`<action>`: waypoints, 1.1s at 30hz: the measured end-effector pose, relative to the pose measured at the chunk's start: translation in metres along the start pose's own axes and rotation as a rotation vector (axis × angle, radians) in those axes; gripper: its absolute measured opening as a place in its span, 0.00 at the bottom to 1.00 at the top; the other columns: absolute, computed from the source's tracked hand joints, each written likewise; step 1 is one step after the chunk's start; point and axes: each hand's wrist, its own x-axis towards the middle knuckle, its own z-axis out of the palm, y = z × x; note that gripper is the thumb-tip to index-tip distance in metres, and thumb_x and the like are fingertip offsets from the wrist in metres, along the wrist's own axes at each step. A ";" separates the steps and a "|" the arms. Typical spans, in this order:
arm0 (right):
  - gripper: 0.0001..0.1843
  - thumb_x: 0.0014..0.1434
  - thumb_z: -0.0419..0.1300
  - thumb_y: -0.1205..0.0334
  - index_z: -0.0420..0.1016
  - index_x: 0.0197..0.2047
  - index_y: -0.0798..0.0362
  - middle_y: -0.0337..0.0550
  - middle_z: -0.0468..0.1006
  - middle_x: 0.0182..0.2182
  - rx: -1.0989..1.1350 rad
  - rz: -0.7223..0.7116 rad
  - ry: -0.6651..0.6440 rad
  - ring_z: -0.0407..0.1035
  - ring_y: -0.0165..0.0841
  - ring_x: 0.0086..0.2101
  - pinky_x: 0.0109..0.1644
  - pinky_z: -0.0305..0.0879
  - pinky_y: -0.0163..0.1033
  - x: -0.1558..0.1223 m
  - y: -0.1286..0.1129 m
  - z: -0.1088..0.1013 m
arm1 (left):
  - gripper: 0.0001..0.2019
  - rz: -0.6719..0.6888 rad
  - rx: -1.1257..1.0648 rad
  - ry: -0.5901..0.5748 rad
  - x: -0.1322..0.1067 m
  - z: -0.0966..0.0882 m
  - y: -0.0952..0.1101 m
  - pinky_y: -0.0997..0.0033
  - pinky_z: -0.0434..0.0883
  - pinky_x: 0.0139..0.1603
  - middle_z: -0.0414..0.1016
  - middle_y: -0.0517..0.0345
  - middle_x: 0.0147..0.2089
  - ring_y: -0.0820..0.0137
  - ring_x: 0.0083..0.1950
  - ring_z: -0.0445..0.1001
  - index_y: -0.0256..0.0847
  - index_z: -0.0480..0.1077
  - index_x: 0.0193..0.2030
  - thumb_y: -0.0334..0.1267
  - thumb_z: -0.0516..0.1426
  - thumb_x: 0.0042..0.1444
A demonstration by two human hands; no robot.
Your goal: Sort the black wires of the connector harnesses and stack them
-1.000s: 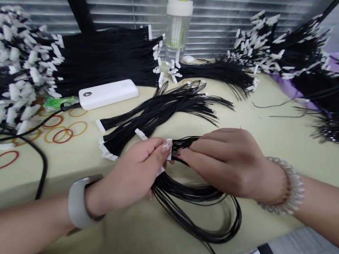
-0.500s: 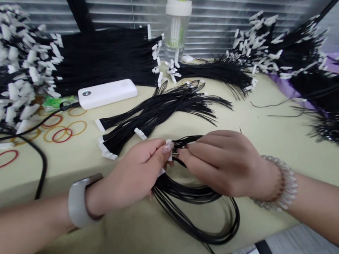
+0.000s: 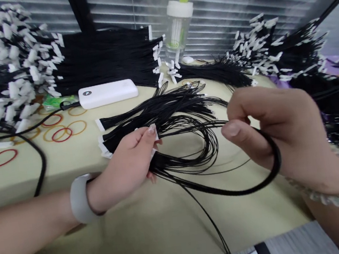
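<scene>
My left hand (image 3: 134,155) pinches the white connector end of a black wire harness (image 3: 193,188) near the middle of the table. From there the thin wires curve to the right in loops. My right hand (image 3: 279,134) is closed around a gathered strand of the same wires, which bends back beneath it toward the left hand. A few loose wires hang down past the table's front edge. Just behind the hands lie bunches of black wires (image 3: 166,106) with white connectors at their left ends.
Large piles of black cables with white connectors (image 3: 12,52) fill the back left, and another pile (image 3: 258,43) stands at the right. A white power bank (image 3: 108,94) with a cable, rubber bands (image 3: 2,158) and a clear bottle (image 3: 178,31) are on the table (image 3: 135,241).
My right hand has moved right, away from the left hand, drawing the wire strand out straighter. My left hand has shifted slightly left and up with the connector.
</scene>
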 end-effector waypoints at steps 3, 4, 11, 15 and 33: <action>0.22 0.58 0.51 0.54 0.53 0.17 0.55 0.33 0.51 0.14 0.055 0.116 -0.353 0.45 0.22 0.17 0.19 0.43 0.32 -0.003 0.005 0.000 | 0.18 0.004 -0.043 0.063 0.001 0.000 -0.002 0.79 0.63 0.11 0.59 0.65 0.21 0.78 0.15 0.60 0.40 0.63 0.28 0.55 0.48 0.54; 0.20 0.58 0.52 0.56 0.57 0.17 0.55 0.33 0.53 0.14 0.102 0.148 -0.503 0.47 0.22 0.17 0.19 0.45 0.30 -0.003 0.007 0.002 | 0.18 0.008 -0.066 0.098 0.001 0.000 -0.003 0.79 0.62 0.11 0.60 0.65 0.21 0.78 0.15 0.61 0.40 0.63 0.28 0.54 0.49 0.53; 0.15 0.57 0.50 0.67 0.71 0.45 0.51 0.39 0.73 0.41 0.417 -0.040 -0.718 0.65 0.31 0.44 0.52 0.58 0.34 -0.001 0.002 0.018 | 0.15 0.019 -0.171 0.174 0.002 0.001 -0.005 0.78 0.62 0.10 0.63 0.64 0.22 0.77 0.14 0.62 0.41 0.64 0.28 0.51 0.51 0.54; 0.11 0.56 0.52 0.66 0.69 0.43 0.49 0.38 0.73 0.35 0.394 -0.037 -0.714 0.65 0.29 0.37 0.44 0.61 0.32 -0.006 -0.004 0.017 | 0.17 0.018 -0.137 0.164 0.001 0.002 -0.004 0.78 0.63 0.11 0.62 0.64 0.21 0.77 0.16 0.62 0.41 0.63 0.28 0.53 0.50 0.54; 0.06 0.50 0.47 0.72 0.57 0.24 0.53 0.34 0.59 0.19 0.169 -0.052 -0.446 0.47 0.24 0.20 0.23 0.44 0.34 -0.012 -0.026 0.049 | 0.16 0.043 0.005 0.106 -0.005 0.003 0.004 0.81 0.60 0.10 0.55 0.68 0.18 0.79 0.14 0.57 0.41 0.61 0.27 0.52 0.47 0.56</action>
